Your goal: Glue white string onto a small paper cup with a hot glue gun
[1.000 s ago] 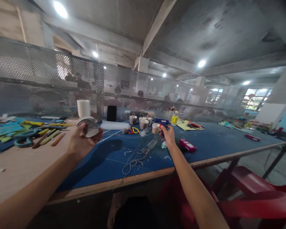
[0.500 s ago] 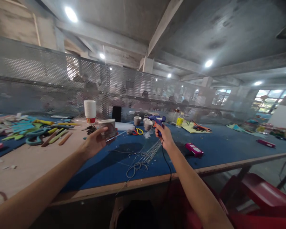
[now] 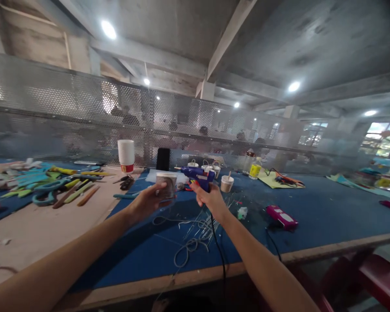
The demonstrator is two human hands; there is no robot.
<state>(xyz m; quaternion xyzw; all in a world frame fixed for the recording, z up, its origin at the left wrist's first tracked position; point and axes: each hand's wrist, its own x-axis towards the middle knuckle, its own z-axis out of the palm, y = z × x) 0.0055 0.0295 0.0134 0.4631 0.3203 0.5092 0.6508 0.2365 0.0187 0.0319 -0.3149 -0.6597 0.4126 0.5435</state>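
Observation:
My left hand (image 3: 146, 199) is closed around a small grey-brown cup (image 3: 167, 186) with a pale rim, held above the blue table. My right hand (image 3: 212, 200) grips a blue hot glue gun (image 3: 199, 174) by its handle. The gun's nozzle points left, above the cup's rim; whether they touch, I cannot tell. From the handle a black cord (image 3: 218, 247) runs down past the table edge. Beneath my hands lie a looped grey cord (image 3: 186, 255) and a bundle of thin wires (image 3: 204, 227). Behind the glue gun stand several small cups, partly hidden.
A stack of white paper cups (image 3: 126, 151) stands at the back left. Nearby are scissors (image 3: 47, 197) and clay tools (image 3: 88, 195). To the right are a cup with a stick (image 3: 227, 183), a yellow-labelled bottle (image 3: 255, 169) and a magenta device (image 3: 282, 217). A perforated metal screen (image 3: 169, 117) runs behind.
My left hand with the cup and my right hand with the glue gun have come closer together. The gun has swung lower and leftward, and the view has shifted.

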